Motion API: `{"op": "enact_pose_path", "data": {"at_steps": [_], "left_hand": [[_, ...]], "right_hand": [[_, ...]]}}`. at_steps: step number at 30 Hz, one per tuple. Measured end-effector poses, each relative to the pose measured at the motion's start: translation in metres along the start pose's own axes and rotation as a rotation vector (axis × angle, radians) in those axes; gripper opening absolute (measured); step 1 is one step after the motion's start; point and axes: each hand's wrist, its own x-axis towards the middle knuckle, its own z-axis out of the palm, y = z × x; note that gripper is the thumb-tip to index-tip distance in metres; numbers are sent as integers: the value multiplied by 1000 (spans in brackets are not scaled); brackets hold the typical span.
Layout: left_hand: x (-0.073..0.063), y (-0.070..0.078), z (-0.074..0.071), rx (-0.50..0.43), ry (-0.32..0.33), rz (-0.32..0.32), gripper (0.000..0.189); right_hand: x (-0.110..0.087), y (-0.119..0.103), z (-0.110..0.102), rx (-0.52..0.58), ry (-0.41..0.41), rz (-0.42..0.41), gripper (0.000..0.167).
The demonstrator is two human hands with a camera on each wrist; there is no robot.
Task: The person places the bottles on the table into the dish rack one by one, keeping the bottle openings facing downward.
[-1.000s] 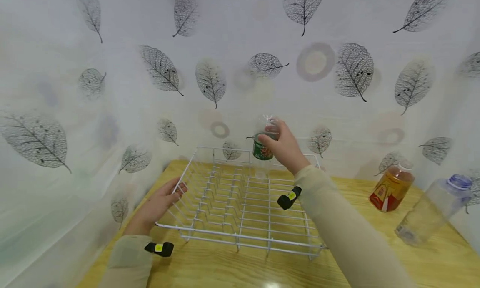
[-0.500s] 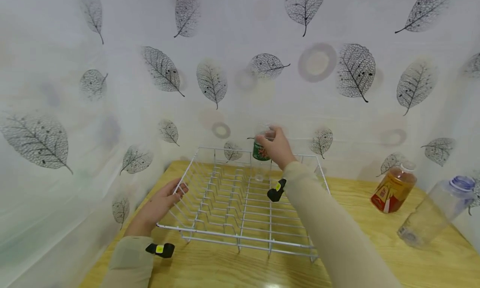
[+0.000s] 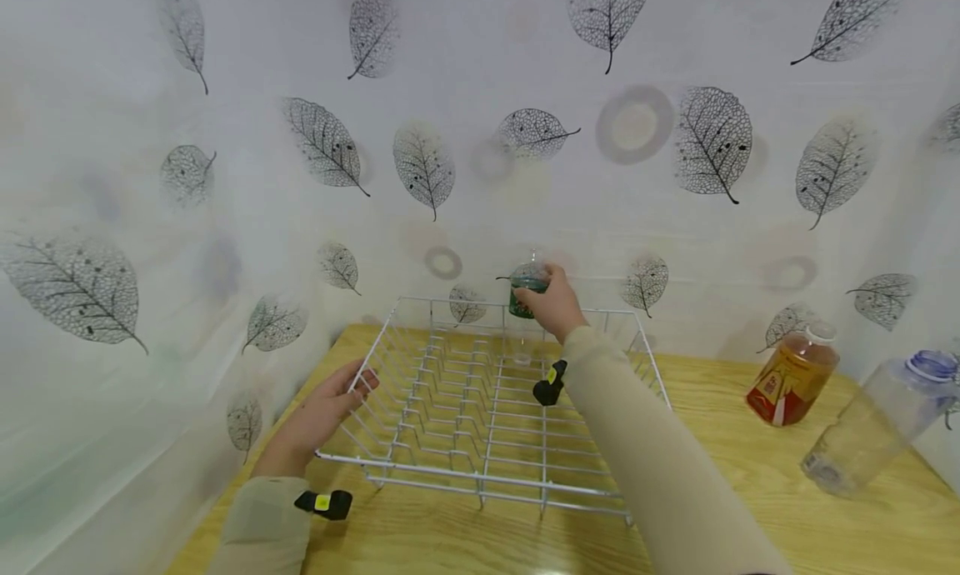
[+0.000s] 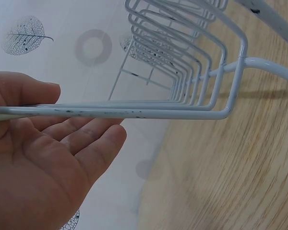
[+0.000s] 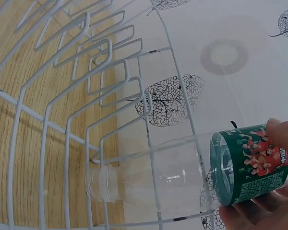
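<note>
My right hand point(image 3: 556, 306) grips a clear plastic bottle point(image 5: 249, 163) with a green label. The bottle is upside down, its neck pointing down among the wires at the back of a white wire dish rack point(image 3: 517, 477). In the right wrist view, thumb and fingers hold it around the label near its base. At the rack's left side is my left hand point(image 3: 327, 402). In the left wrist view, the rim wire passes between the thumb and the loosely stretched fingers point(image 4: 103, 148).
On the wooden table point(image 3: 420, 537), right of the rack, an orange-red labelled bottle point(image 3: 792, 377) stands beside a large clear bottle point(image 3: 873, 425) with a purple neck. A leaf-patterned curtain point(image 3: 480, 208) surrounds the table at the back and left.
My right hand has come down slightly and turned the green-labelled bottle, so its red print no longer faces the head view. The left hand and the rack stay in place.
</note>
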Motion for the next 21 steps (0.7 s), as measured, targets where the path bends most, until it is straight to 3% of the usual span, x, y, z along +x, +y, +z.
{"op": "enact_pose_path", "data": {"at_steps": [11, 21], "left_hand": [[-2, 1, 2, -13, 0, -19, 61], [-2, -2, -1, 15, 7, 2, 59]], "right_hand": [[-12, -2, -6, -49, -22, -8, 90], [-33, -3, -42, -39, -28, -77, 93]]}}
